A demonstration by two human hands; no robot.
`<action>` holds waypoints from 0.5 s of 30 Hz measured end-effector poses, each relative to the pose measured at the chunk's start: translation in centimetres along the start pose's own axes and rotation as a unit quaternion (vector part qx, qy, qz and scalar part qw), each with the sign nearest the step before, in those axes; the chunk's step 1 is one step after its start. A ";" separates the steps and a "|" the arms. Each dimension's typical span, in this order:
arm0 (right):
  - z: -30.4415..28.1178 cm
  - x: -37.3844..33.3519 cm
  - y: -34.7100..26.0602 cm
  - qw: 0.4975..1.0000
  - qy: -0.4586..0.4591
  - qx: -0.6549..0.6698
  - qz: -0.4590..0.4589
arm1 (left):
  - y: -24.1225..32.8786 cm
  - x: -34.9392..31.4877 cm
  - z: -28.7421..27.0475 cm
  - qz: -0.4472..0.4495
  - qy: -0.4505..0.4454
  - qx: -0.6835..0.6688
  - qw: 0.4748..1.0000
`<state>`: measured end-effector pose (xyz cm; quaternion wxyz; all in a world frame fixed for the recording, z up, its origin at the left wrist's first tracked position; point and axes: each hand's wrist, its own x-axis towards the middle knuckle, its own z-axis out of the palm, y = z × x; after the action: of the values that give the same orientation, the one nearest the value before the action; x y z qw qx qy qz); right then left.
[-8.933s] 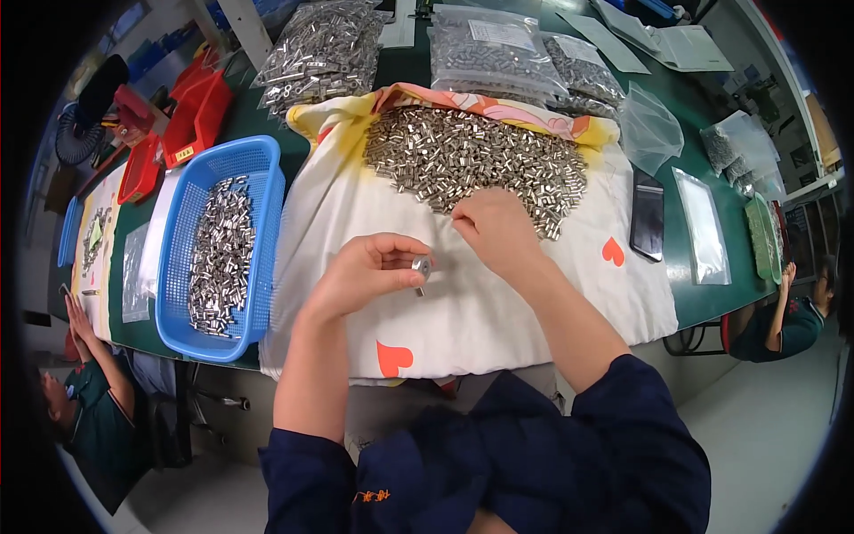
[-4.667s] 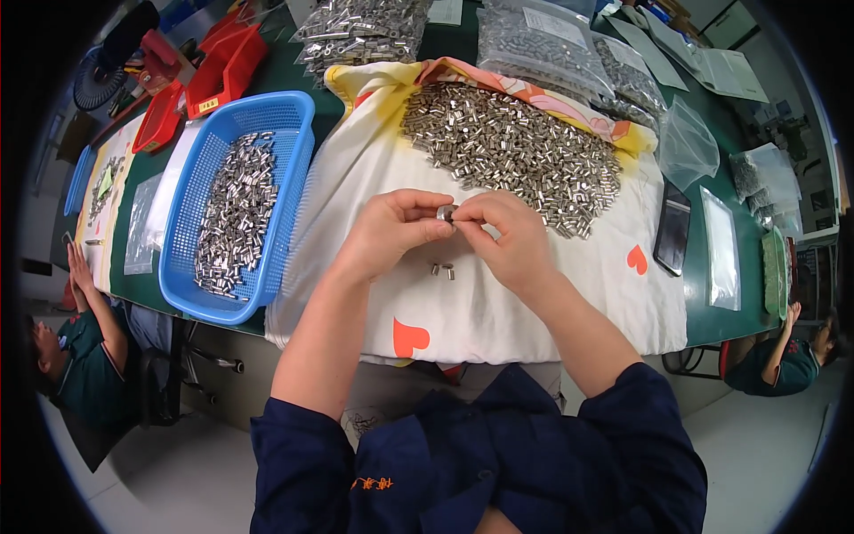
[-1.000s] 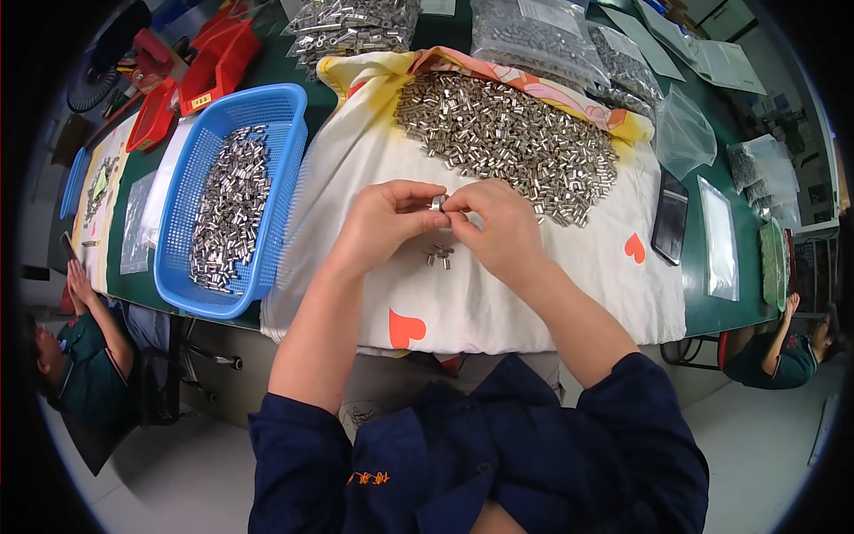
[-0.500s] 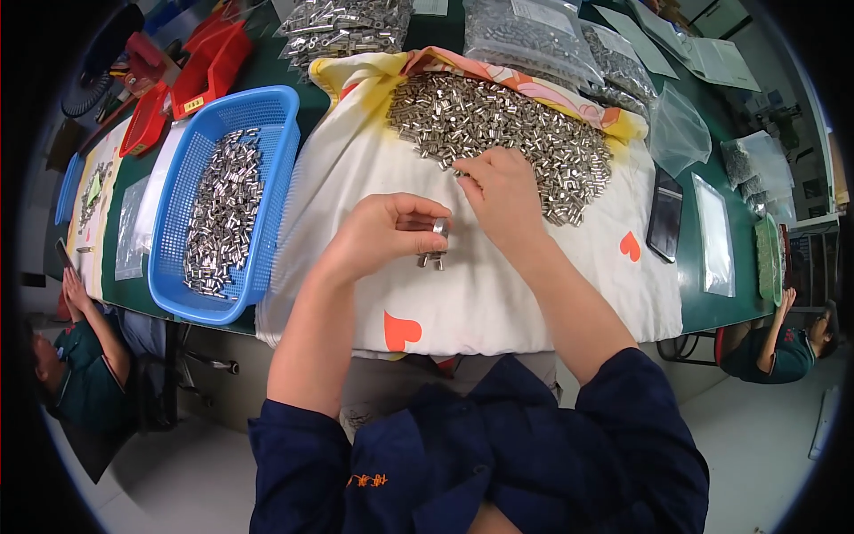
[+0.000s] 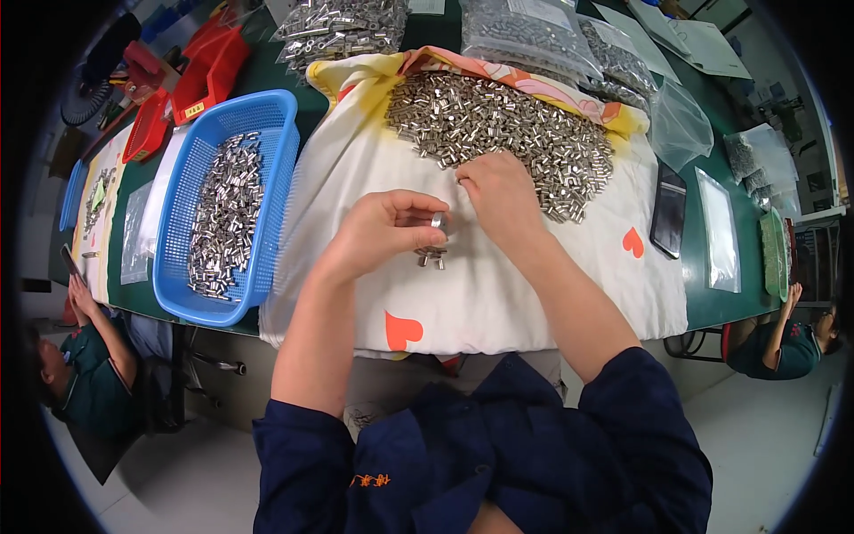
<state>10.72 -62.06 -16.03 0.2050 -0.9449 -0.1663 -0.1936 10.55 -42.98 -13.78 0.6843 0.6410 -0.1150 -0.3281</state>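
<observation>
My left hand point(image 5: 389, 229) is closed, with a shiny metal cylinder point(image 5: 437, 220) held upright between thumb and fingers. Just under those fingertips, a few small metal sleeves point(image 5: 433, 260) rest on the white cloth. My right hand point(image 5: 501, 194) is pinched shut at the near edge of a large pile of short metal sleeves point(image 5: 507, 116). Whatever lies between its fingertips is too small or hidden to make out. The pile spreads over a white cloth point(image 5: 525, 303) with red hearts and a yellow, pink-patterned far edge.
To the left stands a blue perforated basket point(image 5: 283, 147) holding many metal sleeves. Bags of metal parts point(image 5: 525, 36) line the far side. A phone point(image 5: 667, 214) and a clear plastic bag point(image 5: 717, 231) lie at the right. Red bins point(image 5: 209, 76) sit far left; other people sit at both sides.
My right fingertips have closed in and shifted slightly nearer to me at the pile's edge. My left hand stays almost where it was, still gripping the metal cylinder.
</observation>
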 end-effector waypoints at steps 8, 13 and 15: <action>-3.3 -0.6 -2.8 0.873 -0.119 0.417 0.222 | -0.5 0.5 -0.4 0.043 0.063 -0.061 0.995; -3.3 -0.6 -3.4 0.916 -0.083 0.359 0.157 | -0.4 0.3 -0.5 0.049 0.056 -0.066 0.995; -3.1 -0.8 -3.4 0.923 -0.071 0.350 0.144 | -0.4 0.3 -0.4 0.043 0.061 -0.054 0.996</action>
<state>7.78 -60.72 -12.72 0.5362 -0.8378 -0.0996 -0.0241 10.90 -42.80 -14.32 0.7372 0.6163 -0.0828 -0.2642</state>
